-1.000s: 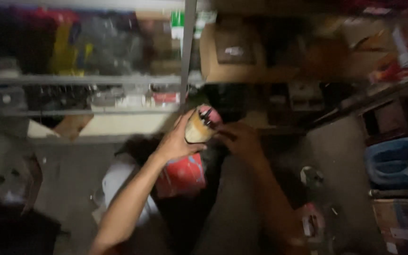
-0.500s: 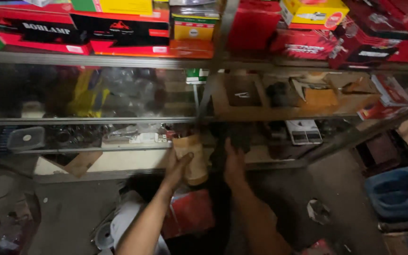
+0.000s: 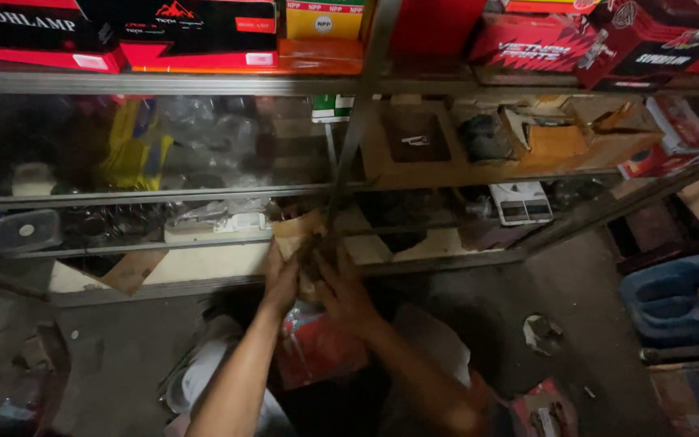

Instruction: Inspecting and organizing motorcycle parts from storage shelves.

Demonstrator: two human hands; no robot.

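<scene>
both hands on a tan box at the low shelf

left hand and right hand hold a small tan cardboard box against the lower metal shelf, fingers wrapped about it. judged step: the box is being handled at the shelf edge. any further move calls for clearing the upright post.

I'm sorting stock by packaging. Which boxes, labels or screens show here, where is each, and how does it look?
Black-and-red flat boxes: top shelf, left.
Yellow-orange box: top shelf, middle.
Red boxes: top shelf, right.
Open brown cartons: middle shelf, right.
White device with dark panels: lower shelf.
Tan box: between left hand and right hand.
</scene>
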